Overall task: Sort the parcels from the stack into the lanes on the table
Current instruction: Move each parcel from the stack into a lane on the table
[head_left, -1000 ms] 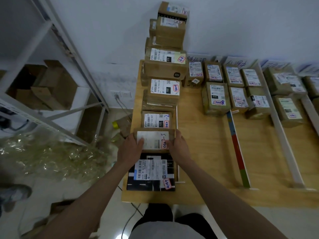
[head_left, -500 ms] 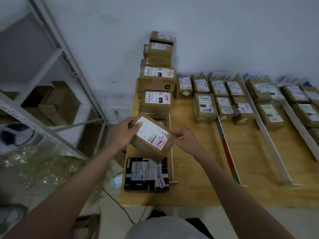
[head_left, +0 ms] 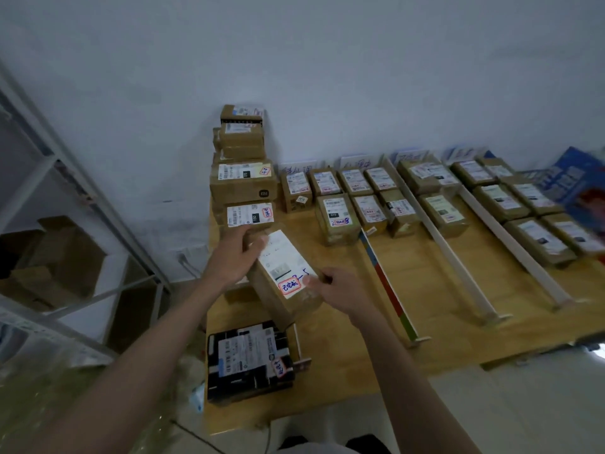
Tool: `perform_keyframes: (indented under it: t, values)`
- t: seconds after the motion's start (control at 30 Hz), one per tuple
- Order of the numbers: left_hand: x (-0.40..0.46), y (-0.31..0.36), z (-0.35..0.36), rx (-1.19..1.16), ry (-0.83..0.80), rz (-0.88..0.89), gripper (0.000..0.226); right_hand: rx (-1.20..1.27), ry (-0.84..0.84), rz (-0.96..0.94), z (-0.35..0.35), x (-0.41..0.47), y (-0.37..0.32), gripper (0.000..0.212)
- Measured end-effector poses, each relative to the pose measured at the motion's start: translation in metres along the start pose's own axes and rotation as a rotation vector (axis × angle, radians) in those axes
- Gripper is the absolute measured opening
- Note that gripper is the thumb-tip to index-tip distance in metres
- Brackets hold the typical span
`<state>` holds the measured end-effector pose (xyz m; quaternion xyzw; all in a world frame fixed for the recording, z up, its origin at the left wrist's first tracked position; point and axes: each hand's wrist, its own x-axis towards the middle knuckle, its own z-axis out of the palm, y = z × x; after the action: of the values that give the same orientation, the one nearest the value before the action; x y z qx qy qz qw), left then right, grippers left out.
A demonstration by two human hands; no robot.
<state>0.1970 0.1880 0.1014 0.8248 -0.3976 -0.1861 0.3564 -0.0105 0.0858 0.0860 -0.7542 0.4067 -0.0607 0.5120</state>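
We hold a tilted brown parcel (head_left: 284, 279) above the wooden table (head_left: 442, 322), left hand (head_left: 234, 253) at its ten o'clock end, right hand (head_left: 337, 290) at four o'clock. A black parcel (head_left: 248, 362) lies at six o'clock, the stack (head_left: 244, 172) at twelve.

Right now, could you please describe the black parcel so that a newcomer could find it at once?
Start at the wooden table and go to its near left corner, below the tall stack of parcels. The black parcel lies flat there, white label up. Every other parcel is brown cardboard; only this one is black.
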Motion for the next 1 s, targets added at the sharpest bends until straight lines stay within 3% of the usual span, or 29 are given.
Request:
perform_keyframes:
  t: [0.17, 0.37, 0.6, 1.0]
  values:
    - [-0.002, 0.004, 0.033, 0.109, -0.037, 0.02, 0.063, 0.06, 0.115, 0.073, -0.029, -0.019, 0.023, 0.04]
    - [-0.017, 0.033, 0.084, 0.306, -0.133, 0.102, 0.055, 0.049, 0.315, 0.16, -0.073, -0.036, 0.06, 0.042]
    - [-0.026, 0.076, 0.158, 0.526, -0.16, 0.216, 0.052, 0.067, 0.436, 0.244, -0.139, -0.049, 0.116, 0.039]
    - [-0.035, 0.213, 0.333, 0.538, -0.112, 0.256, 0.053, 0.064, 0.518, 0.318, -0.307, -0.088, 0.242, 0.034]
